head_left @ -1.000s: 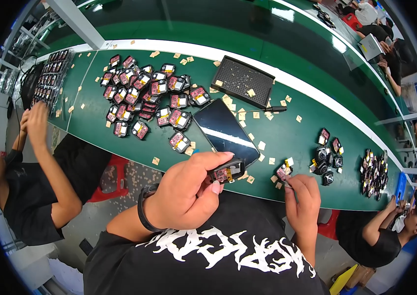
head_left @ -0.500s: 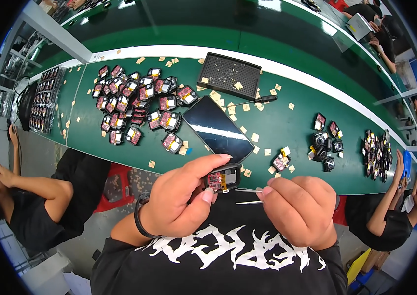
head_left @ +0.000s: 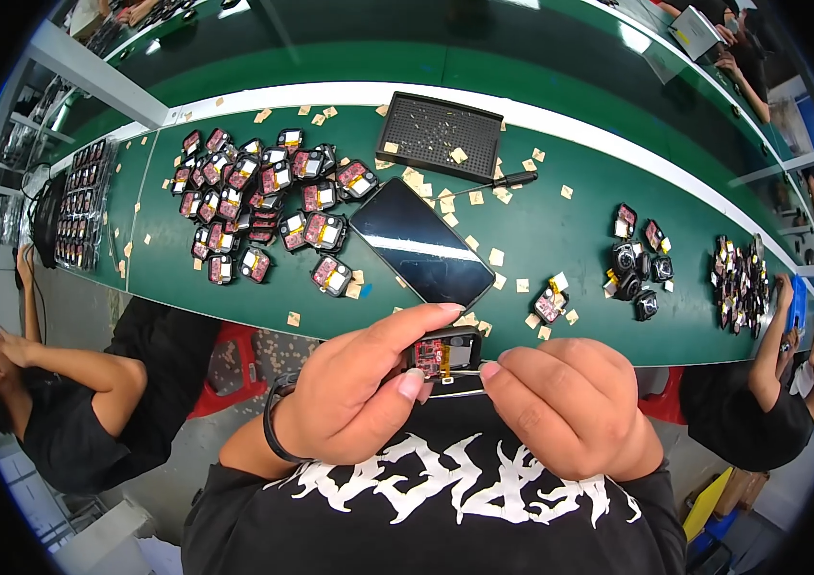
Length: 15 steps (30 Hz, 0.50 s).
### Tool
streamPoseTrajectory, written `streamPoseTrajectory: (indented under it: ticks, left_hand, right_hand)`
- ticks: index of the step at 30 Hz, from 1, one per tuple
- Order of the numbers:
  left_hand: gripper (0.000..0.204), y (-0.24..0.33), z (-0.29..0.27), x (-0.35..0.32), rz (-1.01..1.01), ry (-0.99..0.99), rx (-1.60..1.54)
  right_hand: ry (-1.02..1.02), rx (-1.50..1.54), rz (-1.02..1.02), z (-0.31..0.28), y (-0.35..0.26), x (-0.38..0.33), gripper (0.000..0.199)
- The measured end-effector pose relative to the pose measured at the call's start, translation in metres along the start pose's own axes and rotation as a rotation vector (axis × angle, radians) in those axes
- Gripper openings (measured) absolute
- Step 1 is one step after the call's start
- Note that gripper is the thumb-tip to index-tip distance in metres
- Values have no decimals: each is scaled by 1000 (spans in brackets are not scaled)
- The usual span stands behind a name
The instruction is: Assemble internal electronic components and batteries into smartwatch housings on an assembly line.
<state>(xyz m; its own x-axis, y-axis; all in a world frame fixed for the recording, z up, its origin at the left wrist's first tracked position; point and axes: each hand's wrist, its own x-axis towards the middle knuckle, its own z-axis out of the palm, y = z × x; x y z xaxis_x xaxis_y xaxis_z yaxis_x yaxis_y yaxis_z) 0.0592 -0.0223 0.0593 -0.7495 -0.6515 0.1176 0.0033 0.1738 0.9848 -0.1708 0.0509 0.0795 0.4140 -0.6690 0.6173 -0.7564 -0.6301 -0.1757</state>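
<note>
Between the thumb and fingers of my left hand (head_left: 349, 395) is a small black device housing (head_left: 463, 351), its open side up with a red circuit board and yellow flex strip showing. My right hand (head_left: 570, 407) pinches metal tweezers (head_left: 465, 373). Their tips reach the lower edge of the housing by the strip's small end; whether they grip it I cannot tell. Beyond my hands a dark flat tablet-like panel (head_left: 421, 244) lies on the green table. One similar open device (head_left: 550, 304) with a yellow strip rests just past my right hand.
Many open devices (head_left: 273, 178) are heaped at the left of the green table (head_left: 541, 230). At the back are a black tray (head_left: 439, 134) and a screwdriver (head_left: 514, 179). Small beige squares lie scattered. More parts (head_left: 628, 272) sit at the right. Co-workers sit on both sides.
My right hand has moved left, bringing the tweezers to the housing's edge. The housing has shifted slightly right and down in view.
</note>
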Motion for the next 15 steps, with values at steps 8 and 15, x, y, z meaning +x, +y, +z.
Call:
streamPoseTrajectory:
  ticks: [8,15]
  left_hand:
    - [48,1,1,-1,5,1,-8]
    - [47,2,3,-5,-26,1,-13]
  right_hand:
    - [29,-5,-1,1,-2,-2,22]
    - [31,53,-24,3,0,-4,21]
